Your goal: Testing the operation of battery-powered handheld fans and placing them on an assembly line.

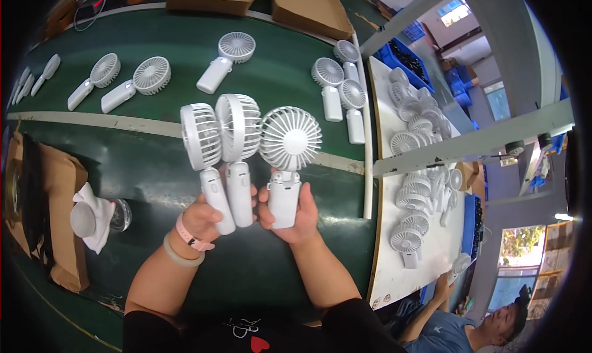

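Two white fans are clasped side by side by their handles in the left hand, above the near part of the green bench; the right hand grips a third fan, just beside them. Three fans lie near the bench's right edge, others toward its far left corner. Beyond the right edge, a white table carries many more

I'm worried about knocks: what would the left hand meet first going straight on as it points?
Probably the white fan held in the right hand, ahead and rightward; depth is unclear.
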Demonstrator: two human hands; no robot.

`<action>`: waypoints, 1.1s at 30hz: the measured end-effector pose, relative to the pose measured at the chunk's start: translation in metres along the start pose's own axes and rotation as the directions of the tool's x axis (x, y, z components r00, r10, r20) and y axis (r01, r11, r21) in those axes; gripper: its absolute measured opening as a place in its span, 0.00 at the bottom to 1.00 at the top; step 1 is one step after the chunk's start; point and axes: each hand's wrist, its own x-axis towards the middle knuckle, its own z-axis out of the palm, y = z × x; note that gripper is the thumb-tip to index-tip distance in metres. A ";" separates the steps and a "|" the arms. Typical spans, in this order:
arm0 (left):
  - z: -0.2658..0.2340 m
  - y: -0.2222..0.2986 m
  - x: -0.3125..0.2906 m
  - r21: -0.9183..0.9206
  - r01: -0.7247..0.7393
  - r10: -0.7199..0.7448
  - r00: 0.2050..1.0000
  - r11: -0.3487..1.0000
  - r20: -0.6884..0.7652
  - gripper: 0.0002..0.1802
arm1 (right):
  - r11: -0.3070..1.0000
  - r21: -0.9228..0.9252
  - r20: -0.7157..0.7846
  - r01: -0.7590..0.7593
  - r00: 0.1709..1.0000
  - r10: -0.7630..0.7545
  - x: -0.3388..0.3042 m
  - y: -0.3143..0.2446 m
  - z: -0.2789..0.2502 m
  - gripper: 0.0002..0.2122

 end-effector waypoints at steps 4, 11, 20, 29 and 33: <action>-0.005 -0.001 0.001 -0.010 -0.003 0.003 1.000 1.000 0.004 0.47 | 0.998 0.054 0.059 0.026 0.998 -0.029 0.004 0.001 0.002 0.29; -0.007 -0.001 0.002 -0.017 -0.003 0.003 1.000 1.000 -0.020 0.47 | 1.000 0.004 0.025 0.022 0.999 -0.022 0.006 0.000 0.002 0.29; -0.011 -0.002 0.002 -0.038 -0.015 0.014 1.000 0.999 -0.027 0.44 | 0.969 -0.239 -0.222 0.068 0.967 -0.123 0.002 -0.004 0.008 0.18; -0.012 0.000 0.001 -0.047 -0.019 0.017 0.998 0.999 -0.054 0.44 | 0.851 -0.517 -0.330 0.089 0.897 -0.294 0.006 -0.006 0.006 0.16; -0.012 0.000 0.001 -0.045 -0.022 0.019 0.998 0.999 -0.054 0.43 | 0.863 -0.504 -0.376 0.040 0.890 -0.260 0.008 -0.007 0.008 0.15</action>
